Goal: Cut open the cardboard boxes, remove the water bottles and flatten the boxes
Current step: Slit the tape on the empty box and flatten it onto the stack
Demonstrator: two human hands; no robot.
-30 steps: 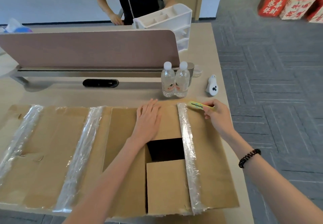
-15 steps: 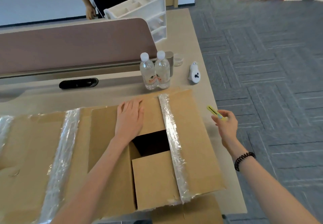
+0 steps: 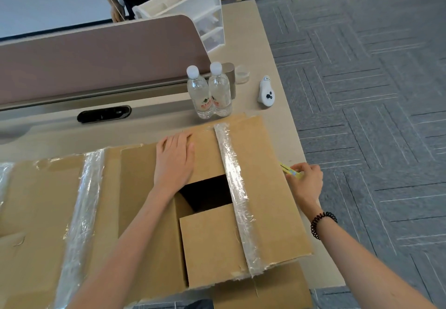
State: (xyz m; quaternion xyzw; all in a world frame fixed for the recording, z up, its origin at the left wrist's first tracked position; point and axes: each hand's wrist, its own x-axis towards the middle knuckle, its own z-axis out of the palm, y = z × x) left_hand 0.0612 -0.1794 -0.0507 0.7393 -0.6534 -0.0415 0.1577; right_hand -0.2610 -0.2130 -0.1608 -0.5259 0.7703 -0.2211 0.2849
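Cardboard box (image 3: 265,200) nearest, flaps partly open, taped. Left hand (image 3: 175,164) flat on far flap, fingers straight. Right hand (image 3: 306,183) curled round yellow cutter (image 3: 290,171) beside box's right edge. Likely hazard: blade skidding off slick tape toward left hand. Water bottles (image 3: 208,93) upright beyond box.

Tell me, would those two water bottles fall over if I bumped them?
Probably, yes. The two water bottles are tall and narrow, standing upright on the table, so a bump could tip them. They look full, so probably heavy enough to resist light nudges. Round sides mean a fallen one would likely roll.
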